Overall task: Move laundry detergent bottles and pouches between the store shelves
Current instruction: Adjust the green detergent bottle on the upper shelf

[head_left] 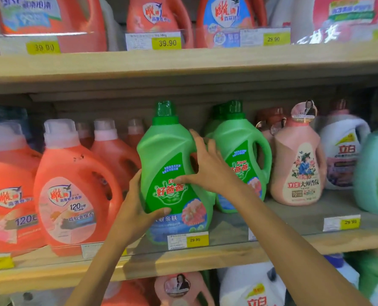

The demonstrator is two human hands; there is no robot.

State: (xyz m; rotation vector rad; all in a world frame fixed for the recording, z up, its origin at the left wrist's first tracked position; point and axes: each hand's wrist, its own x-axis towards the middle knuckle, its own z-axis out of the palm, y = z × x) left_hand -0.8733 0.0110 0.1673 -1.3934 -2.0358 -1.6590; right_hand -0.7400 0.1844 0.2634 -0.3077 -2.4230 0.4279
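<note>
1. Head view, centre of the frame: a green detergent bottle (170, 173) with a green cap stands tilted slightly at the front of the middle shelf (294, 215). Its base is hidden behind a yellow price tag (188, 239), so I cannot tell whether it rests on the shelf.
2. The left hand (137, 208) grips the bottle's lower left side, thumb wrapped across the front label.
3. The right hand (205, 171) clasps the bottle's right side at the handle, fingers curved behind, thumb on the label.
4. Just right of it stands a second green bottle (243, 155), then a pink bottle (298, 168).
5. At left, orange bottles (73, 191) fill the same shelf.
6. Across the top of the frame, the upper shelf (183, 62) carries more orange bottles.
</note>
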